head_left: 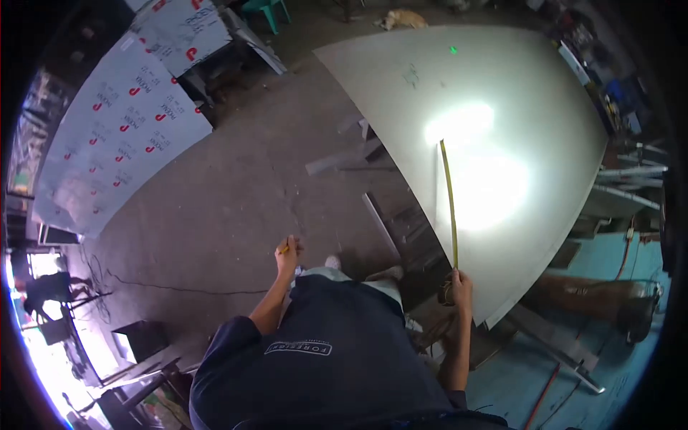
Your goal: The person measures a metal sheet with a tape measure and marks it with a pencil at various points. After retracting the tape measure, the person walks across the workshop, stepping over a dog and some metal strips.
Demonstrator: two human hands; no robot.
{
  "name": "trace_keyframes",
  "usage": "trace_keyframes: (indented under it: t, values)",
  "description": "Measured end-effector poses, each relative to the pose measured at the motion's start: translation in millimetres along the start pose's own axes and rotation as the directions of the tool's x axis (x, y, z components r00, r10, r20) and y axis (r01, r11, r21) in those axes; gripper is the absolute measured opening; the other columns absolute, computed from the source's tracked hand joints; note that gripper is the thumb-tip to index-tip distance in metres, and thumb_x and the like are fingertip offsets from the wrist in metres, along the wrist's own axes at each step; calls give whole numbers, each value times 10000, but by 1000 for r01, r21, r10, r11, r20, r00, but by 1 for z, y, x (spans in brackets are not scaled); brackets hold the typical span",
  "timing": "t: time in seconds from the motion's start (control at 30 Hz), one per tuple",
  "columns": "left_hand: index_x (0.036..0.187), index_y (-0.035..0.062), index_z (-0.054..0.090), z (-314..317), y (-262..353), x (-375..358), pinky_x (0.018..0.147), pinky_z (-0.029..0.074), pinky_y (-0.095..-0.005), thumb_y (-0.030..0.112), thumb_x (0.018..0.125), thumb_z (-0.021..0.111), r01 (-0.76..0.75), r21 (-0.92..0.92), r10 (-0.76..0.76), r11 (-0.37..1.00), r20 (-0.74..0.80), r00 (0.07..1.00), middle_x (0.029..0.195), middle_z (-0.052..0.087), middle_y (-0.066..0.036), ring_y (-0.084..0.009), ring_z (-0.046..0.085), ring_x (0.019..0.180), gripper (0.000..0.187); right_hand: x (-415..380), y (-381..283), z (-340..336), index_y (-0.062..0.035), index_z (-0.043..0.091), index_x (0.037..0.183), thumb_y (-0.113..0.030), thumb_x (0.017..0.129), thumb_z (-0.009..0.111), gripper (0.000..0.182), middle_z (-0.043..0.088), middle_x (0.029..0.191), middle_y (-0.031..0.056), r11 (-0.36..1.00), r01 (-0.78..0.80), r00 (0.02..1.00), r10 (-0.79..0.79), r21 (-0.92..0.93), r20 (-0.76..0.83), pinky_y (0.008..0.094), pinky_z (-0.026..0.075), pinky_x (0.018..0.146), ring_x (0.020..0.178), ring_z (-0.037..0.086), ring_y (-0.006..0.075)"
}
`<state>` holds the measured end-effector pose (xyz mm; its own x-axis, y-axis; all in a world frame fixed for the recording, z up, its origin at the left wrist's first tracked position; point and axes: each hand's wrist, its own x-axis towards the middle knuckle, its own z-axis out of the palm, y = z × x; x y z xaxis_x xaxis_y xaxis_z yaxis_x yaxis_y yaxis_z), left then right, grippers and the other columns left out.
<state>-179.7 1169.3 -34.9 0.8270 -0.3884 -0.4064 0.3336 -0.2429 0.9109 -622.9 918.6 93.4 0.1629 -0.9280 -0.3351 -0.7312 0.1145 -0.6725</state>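
In the head view, my right hand (463, 288) is closed around a tape measure (447, 292) at the near edge of a large pale metal sheet (387, 93). Its yellow blade (451, 193) runs out over the sheet, and the far end lies beside a bright glare. My left hand (288, 256) is held in front of my body, away from the sheet, pinching a short yellow stick, like a pencil or marker (284, 249). Which of the two it is, I cannot make out.
Sheets in printed film (129, 129) stand at the left. Metal offcuts (380, 222) lie on the floor under the sheet's left edge. A brown gas cylinder (602, 301) lies at the right. A cable (186, 289) crosses the floor. A dog (403, 18) lies at the back.
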Motion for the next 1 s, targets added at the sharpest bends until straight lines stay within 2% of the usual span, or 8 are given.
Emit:
trace_keyframes:
  t: [0.2, 0.47, 0.53, 0.6, 0.67, 0.77, 0.83, 1.0]
  values:
    - [964, -9, 712, -16, 7, 19, 576, 491, -267, 311, 1057, 577, -61, 60, 66, 996, -85, 994, 775, 717, -64, -97, 622, 654, 360, 72, -66, 46, 67, 676, 878, -284, 1040, 531, 412, 619, 686, 87, 993, 117, 993, -117, -16, 16, 365, 468, 645, 666, 564, 158]
    - [981, 10, 733, -31, 31, 154, 578, 488, -254, 329, 1054, 585, -138, 17, 139, 990, -111, 984, 804, 730, -47, -92, 633, 661, 359, 224, -138, 71, 55, 735, 934, -267, 1021, 489, 414, 747, 865, 199, 993, 121, 980, -122, -18, -159, 421, 538, 786, 804, 715, 291]
    - [996, -28, 731, -47, 29, 191, 681, 548, -344, 307, 1010, 614, -138, 235, 163, 962, -89, 983, 834, 750, -134, -214, 712, 723, 355, 273, -150, 77, 56, 737, 909, -281, 1011, 492, 429, 749, 833, 196, 983, 170, 950, -181, -64, -253, 428, 543, 805, 786, 718, 330]
    - [1032, 3, 741, -73, 18, 217, 741, 554, -416, 318, 969, 626, -145, 500, 196, 854, -50, 979, 926, 753, -197, -348, 727, 801, 341, 313, -166, 80, 45, 707, 1126, -341, 1014, 532, 438, 734, 1040, 237, 983, 165, 968, -178, -84, -177, 459, 532, 882, 958, 706, 365]
    - [1041, 37, 746, -94, 28, 212, 789, 555, -461, 312, 956, 607, -48, 624, 153, 780, -116, 981, 983, 745, -215, -436, 701, 906, 319, 340, -196, 97, 5, 536, 1419, -436, 995, 590, 614, 586, 1364, 269, 927, 22, 854, -211, -374, -475, 514, 504, 957, 1216, 606, 390]
    - [990, 23, 731, -135, 7, 214, 822, 561, -520, 284, 928, 640, 118, 795, -34, 595, -121, 992, 1022, 737, -211, -388, 709, 951, 284, 389, -246, 122, -28, 404, 1522, -470, 953, 643, 759, 456, 1485, 270, 858, 122, 826, -367, -500, -428, 554, 381, 1082, 1367, 446, 408]
    - [957, 3, 733, -145, -6, 200, 720, 575, -439, 295, 898, 601, 330, 531, -151, 781, -352, 924, 723, 715, -145, -287, 722, 705, 325, 416, -280, 154, -48, 343, 1574, -477, 924, 679, 848, 381, 1551, 278, 802, 226, 813, -467, -553, -346, 570, 277, 1172, 1456, 341, 420]
    - [1003, -1, 739, -147, 17, 180, 597, 603, -435, 182, 919, 681, 309, 730, -102, 610, -315, 944, 795, 747, -197, -341, 752, 678, 210, 475, -397, 261, -78, 387, 1558, -466, 924, 681, 799, 356, 1572, 275, 773, 470, 787, -586, -426, -194, 580, 239, 1212, 1479, 297, 438]
